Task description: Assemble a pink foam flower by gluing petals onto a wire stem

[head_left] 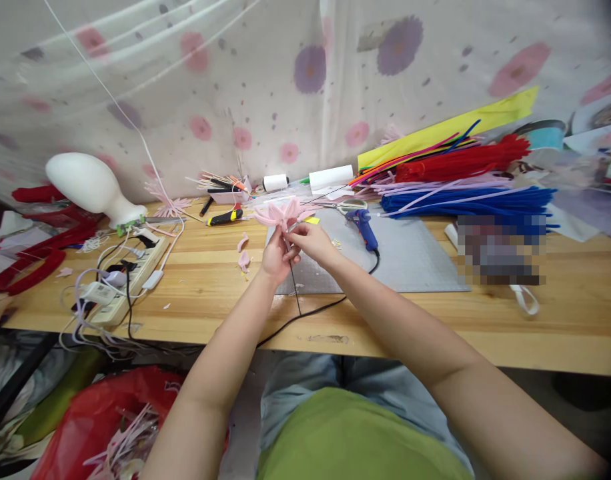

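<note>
A pale pink artificial flower (280, 212), its petals looking like fuzzy pipe cleaner, is held up over the grey cutting mat (410, 260). My left hand (276, 259) is closed round the flower's base. The fingers of my right hand (311, 241) pinch at the same spot, just under the petals; what exactly lies between the fingertips is hidden. Below my hands a thin dark stem (295, 290) slants down toward the table edge. To the right, a blue glue gun (364, 230) lies on the mat beside a pair of scissors (353, 206). Loose pink petals (243, 261) lie left of my hands.
A power strip (135, 277) with tangled cords and a white foam head (83, 180) stand at left. A black cable (280, 330) crosses the front edge. Blue pipe cleaners (465, 202) and red ones (465, 162) are piled at back right. A yellow-black utility knife (224, 217) lies behind.
</note>
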{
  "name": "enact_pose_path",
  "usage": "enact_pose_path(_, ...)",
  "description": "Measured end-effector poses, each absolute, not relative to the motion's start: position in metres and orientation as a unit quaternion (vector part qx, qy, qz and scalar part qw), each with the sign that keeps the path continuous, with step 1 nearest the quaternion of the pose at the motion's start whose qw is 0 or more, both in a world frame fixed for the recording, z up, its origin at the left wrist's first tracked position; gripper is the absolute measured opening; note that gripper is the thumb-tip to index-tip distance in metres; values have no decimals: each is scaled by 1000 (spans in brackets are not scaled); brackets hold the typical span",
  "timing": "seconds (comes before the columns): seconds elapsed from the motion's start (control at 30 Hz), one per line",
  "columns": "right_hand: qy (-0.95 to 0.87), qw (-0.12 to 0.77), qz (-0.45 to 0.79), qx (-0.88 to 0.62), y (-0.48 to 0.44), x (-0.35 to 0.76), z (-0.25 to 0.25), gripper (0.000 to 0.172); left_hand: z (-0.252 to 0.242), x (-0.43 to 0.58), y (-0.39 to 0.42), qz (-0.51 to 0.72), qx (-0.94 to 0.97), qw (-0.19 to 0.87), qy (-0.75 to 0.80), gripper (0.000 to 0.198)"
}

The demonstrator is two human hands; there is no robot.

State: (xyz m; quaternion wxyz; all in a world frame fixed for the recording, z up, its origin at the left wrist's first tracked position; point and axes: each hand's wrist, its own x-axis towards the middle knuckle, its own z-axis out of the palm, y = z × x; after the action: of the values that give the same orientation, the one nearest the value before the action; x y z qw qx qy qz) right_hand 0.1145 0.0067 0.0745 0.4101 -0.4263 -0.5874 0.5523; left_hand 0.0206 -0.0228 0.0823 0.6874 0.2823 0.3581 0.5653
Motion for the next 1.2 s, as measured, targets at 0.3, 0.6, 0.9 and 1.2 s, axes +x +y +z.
enact_pose_path(0.3,-499,492,533,-474,16,132,82,19,92,13,-19,546,267,686,399,32)
enact_pose_path(0.6,-422,500,600,-461,28,121,77,64,88,16,-14,551,297,657,421,26)
enact_pose_path(0.9,-789,442,250,-345,44,184,112,48,109,-22,-2,369,570,462,570,29)
enact_pose_path(1.2,-780,424,284,-363,44,151,83,19,107,-30,9,229,728,231,603,32)
